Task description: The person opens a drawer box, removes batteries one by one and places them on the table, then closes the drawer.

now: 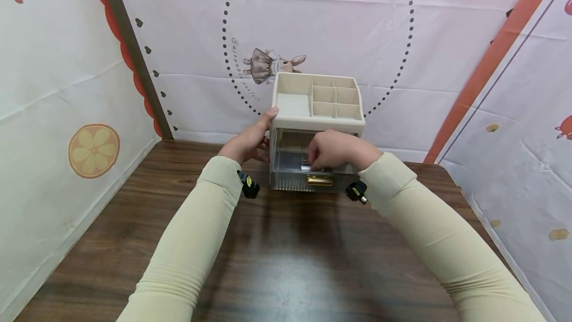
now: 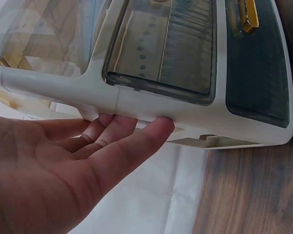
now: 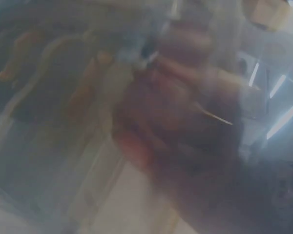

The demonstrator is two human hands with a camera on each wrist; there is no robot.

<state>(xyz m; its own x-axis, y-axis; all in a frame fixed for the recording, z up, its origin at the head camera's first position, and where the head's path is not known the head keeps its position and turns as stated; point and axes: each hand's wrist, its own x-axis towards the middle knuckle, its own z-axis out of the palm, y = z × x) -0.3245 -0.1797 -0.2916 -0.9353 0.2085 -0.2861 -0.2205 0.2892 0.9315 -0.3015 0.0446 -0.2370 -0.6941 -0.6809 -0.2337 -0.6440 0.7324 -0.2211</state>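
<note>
A cream desktop organizer (image 1: 317, 124) with clear, smoky drawers stands at the back of the table. One see-through drawer (image 1: 292, 183) with a gold handle (image 1: 320, 181) is pulled out at its front. My left hand (image 1: 250, 140) rests against the organizer's left side; in the left wrist view, the fingertips (image 2: 161, 127) touch the cream frame. My right hand (image 1: 332, 148) reaches down into the drawer with bent fingers. By its fingertips is a small whitish thing (image 1: 306, 168), too hidden to name. The right wrist view is blurred through clear plastic, with the right hand (image 3: 161, 112) dim behind it.
The organizer's top has one large compartment (image 1: 292, 105) and several small ones (image 1: 346, 96). Under everything is a dark wood-grain table (image 1: 286, 262). Printed white cloth (image 1: 178, 39) hangs close behind the organizer and along both sides.
</note>
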